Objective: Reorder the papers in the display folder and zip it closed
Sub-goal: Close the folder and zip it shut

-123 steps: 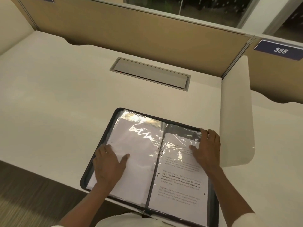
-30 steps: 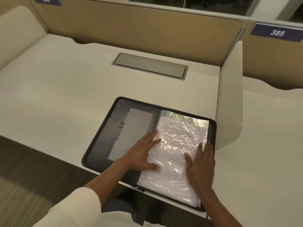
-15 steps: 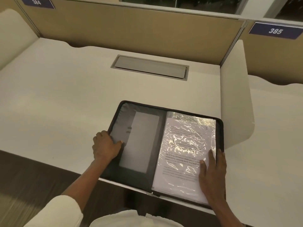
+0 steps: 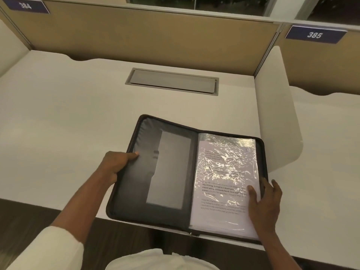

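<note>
Grips the left cover of the display folder (image 4: 136,191) with the left hand (image 4: 115,166), thumb on the dark inner face and fingers curled under the outer edge, with that cover raised a little off the bench (image 4: 78,114). Presses the right hand (image 4: 266,199) flat, fingers straight, on the lower right of the papers (image 4: 224,172) in their glossy clear sleeve, fingertips at the right rim. Holds the folder spread open at the bench's near edge, zip undone. Shows a grey pocket panel (image 4: 171,168) on the left inner cover and a zip pull (image 4: 191,234) at the near end of the spine. Beyond, a closed cable hatch (image 4: 173,81) set in the bench.
</note>
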A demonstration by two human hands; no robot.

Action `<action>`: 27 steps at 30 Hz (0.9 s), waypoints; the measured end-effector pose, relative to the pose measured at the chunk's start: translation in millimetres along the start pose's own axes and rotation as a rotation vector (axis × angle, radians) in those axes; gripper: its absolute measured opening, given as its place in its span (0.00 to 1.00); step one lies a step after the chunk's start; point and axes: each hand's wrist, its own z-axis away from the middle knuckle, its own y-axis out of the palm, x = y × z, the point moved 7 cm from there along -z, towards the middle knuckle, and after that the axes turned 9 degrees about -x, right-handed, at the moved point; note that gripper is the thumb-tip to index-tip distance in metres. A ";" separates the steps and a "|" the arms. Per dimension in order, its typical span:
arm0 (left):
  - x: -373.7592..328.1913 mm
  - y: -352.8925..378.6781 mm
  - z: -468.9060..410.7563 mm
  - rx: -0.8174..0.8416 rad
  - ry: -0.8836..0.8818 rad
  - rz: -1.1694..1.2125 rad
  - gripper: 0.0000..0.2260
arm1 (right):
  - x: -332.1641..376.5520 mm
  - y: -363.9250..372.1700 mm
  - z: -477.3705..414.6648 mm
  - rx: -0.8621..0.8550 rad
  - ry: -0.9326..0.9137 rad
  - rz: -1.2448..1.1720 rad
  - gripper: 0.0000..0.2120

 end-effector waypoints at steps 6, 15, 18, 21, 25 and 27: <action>-68.1 7.8 84.8 0.222 0.289 0.009 0.14 | -0.5 -3.8 0.7 -0.025 0.030 -0.014 0.22; -88.1 84.4 176.5 0.545 0.478 0.070 0.31 | 7.5 -16.9 5.1 -0.064 0.139 -0.178 0.17; -58.1 119.1 174.1 0.575 0.518 -0.112 0.31 | 6.6 -28.6 2.6 -0.079 0.393 -0.348 0.20; -24.1 144.5 165.6 0.541 0.522 -0.307 0.34 | 0.5 -34.5 -3.6 -0.045 0.593 -0.505 0.26; 8.3 164.2 161.3 0.516 0.556 -0.401 0.35 | -0.5 -42.5 -9.2 0.044 0.651 -0.605 0.32; 22.6 172.4 157.8 0.497 0.589 -0.478 0.40 | -4.6 -43.6 -11.8 0.106 0.668 -0.631 0.36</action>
